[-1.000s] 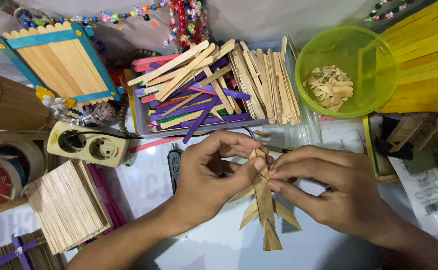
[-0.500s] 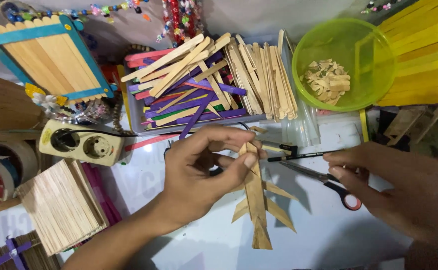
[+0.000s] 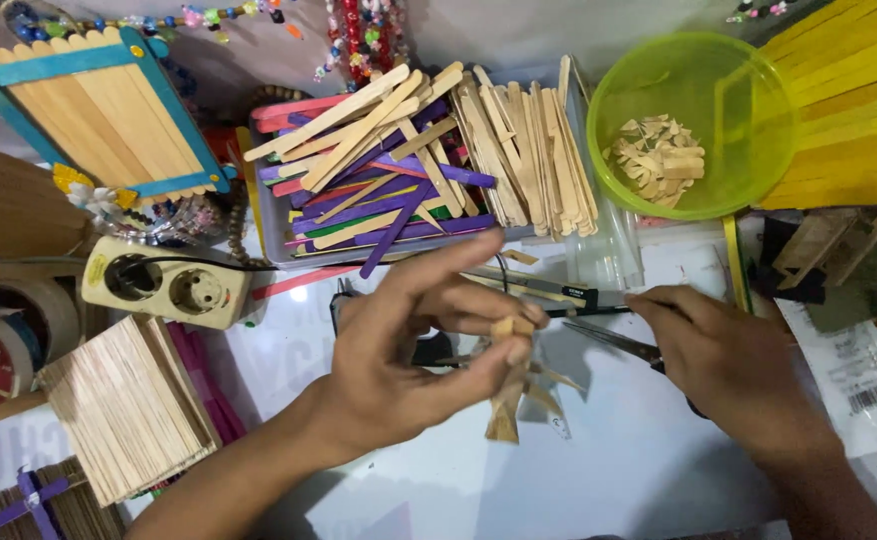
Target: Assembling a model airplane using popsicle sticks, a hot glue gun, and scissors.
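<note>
Trimming step: left hand (image 3: 398,370) pinches stick model (image 3: 511,385); right hand (image 3: 733,365) closed on scissors (image 3: 613,342); next move likely needs blades aligned to 1 stick.

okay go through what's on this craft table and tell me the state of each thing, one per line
Left hand: gripping the stick model.
Stick model: held off the table.
Right hand: on the scissors.
Scissors: blades nearly closed, pointing at the model.
Green bowl: upright, holding cut stick bits.
Clear tray: heaped with plain and coloured sticks.
Power strip: nothing plugged in.
</note>
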